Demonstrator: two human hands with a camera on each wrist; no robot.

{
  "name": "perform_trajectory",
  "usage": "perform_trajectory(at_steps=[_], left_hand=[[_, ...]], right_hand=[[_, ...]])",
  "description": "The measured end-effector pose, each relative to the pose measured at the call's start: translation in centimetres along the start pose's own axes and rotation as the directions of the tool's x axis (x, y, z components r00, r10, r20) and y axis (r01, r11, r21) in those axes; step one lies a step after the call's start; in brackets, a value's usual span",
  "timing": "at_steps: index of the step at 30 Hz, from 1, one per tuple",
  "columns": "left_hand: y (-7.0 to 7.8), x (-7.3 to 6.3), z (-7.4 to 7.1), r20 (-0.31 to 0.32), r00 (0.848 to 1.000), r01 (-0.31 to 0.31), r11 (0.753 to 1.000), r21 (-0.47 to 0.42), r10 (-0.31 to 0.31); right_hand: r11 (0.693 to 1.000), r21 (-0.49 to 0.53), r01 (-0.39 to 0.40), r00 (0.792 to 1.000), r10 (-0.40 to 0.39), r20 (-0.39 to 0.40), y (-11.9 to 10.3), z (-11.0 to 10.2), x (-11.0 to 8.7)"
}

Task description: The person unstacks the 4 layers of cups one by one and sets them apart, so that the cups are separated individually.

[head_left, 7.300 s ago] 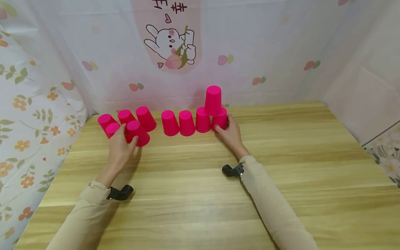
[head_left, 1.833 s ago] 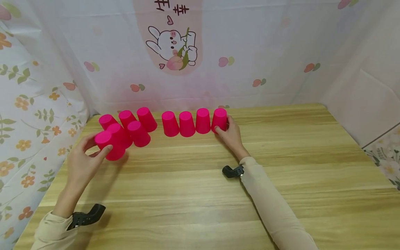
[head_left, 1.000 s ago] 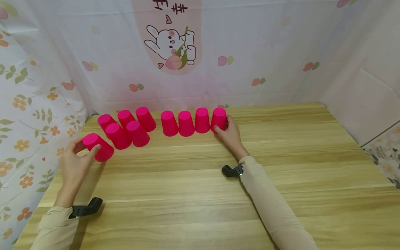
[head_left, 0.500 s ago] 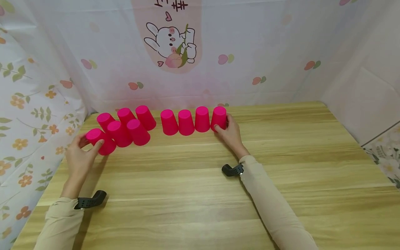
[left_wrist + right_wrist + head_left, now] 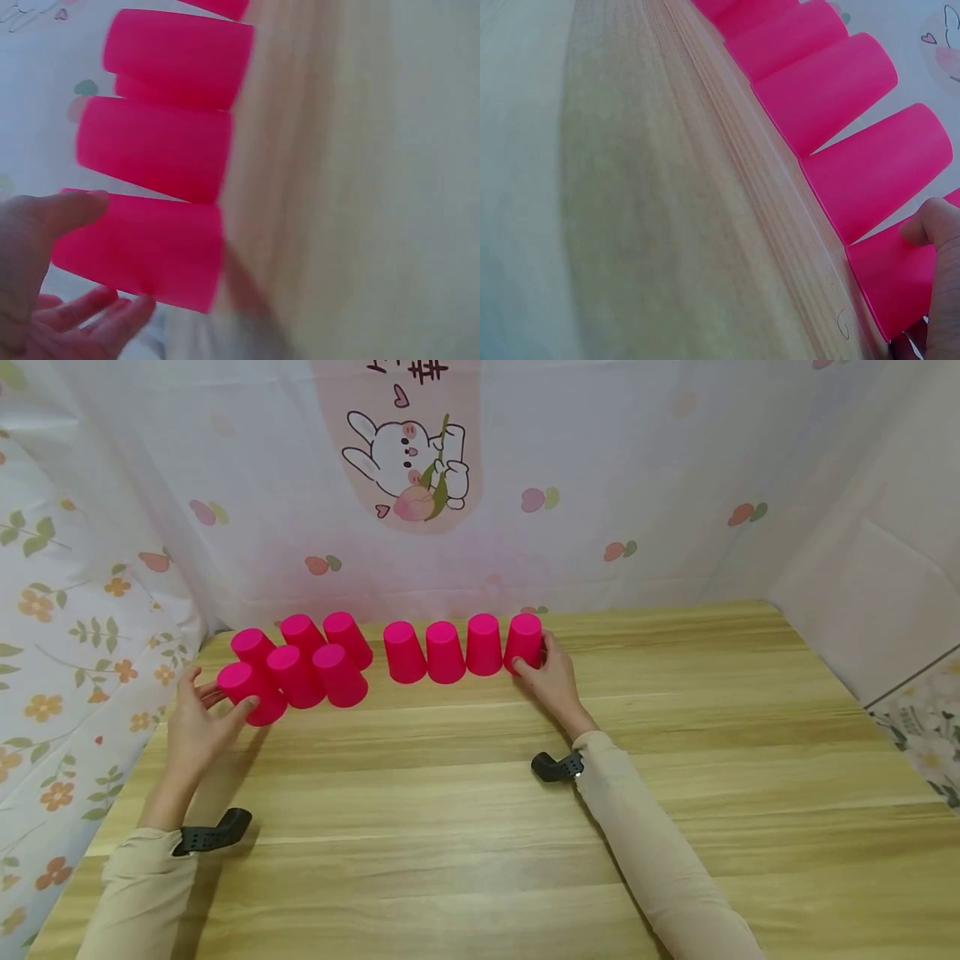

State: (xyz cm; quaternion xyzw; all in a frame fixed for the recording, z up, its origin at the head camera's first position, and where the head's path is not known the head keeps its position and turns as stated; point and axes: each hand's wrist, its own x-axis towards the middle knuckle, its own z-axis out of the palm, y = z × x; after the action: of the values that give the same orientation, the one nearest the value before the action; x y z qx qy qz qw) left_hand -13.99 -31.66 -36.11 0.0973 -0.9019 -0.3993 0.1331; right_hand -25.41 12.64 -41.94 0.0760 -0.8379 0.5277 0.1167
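Observation:
In the head view, my left hand (image 5: 202,722) has its thumb and fingers on opposite sides of an upside-down pink cup (image 5: 258,697), the leftmost of a front row. That cup stands close against a second pink cup (image 5: 296,678), which stands by a third pink cup (image 5: 341,677). The left wrist view shows the thumb (image 5: 79,210) on one side of the held cup (image 5: 142,247) and fingertips touching the other. At the right, my right hand (image 5: 551,681) grips the end cup (image 5: 524,639) of another row; its far fingers are mostly hidden.
Behind the front row stand several more upside-down cups (image 5: 348,642). Right of them, other cups (image 5: 445,653) line up toward my right hand. A printed curtain (image 5: 585,460) hangs behind the wooden table (image 5: 450,827). Each wrist wears a black mount (image 5: 557,767).
The cup once atop the right-hand cups is gone from there. My left hand moved a cup left, then back right against the front row, which shifted slightly right. My right hand stayed put.

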Motion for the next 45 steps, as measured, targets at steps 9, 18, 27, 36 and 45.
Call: perform_trajectory(at_steps=[9, 18, 27, 36, 45], left_hand=[[3.3, -0.1, -0.7, -0.2, 0.978, -0.062, 0.997, -0.039, 0.053], [7.8, -0.6, -0.1, -0.266, 0.928, -0.292, 0.952, -0.089, 0.26], [10.7, -0.8, 3.4, -0.069, 0.912, -0.409, 0.906, -0.107, 0.403], [11.7, 0.1, 8.1, -0.018, 0.91, -0.408, 0.889, -0.207, 0.414], [12.8, 0.7, 11.8, 0.005, 0.95, -0.301, 0.919, -0.253, 0.312]], right_hand=[[1.0, 0.009, 0.01, 1.0, -0.01, -0.003, 0.1, -0.1, 0.1], [1.0, 0.006, 0.019, 1.0, -0.019, -0.025, 0.3, -0.2, 0.6], [1.0, 0.0, 0.017, 1.0, -0.017, -0.015, 0.2, -0.4, 0.6], [1.0, 0.003, 0.025, 1.0, -0.025, 0.004, 0.3, -0.4, 0.3], [1.0, -0.008, 0.026, 1.0, -0.026, 0.005, 0.5, -0.2, 0.1]])
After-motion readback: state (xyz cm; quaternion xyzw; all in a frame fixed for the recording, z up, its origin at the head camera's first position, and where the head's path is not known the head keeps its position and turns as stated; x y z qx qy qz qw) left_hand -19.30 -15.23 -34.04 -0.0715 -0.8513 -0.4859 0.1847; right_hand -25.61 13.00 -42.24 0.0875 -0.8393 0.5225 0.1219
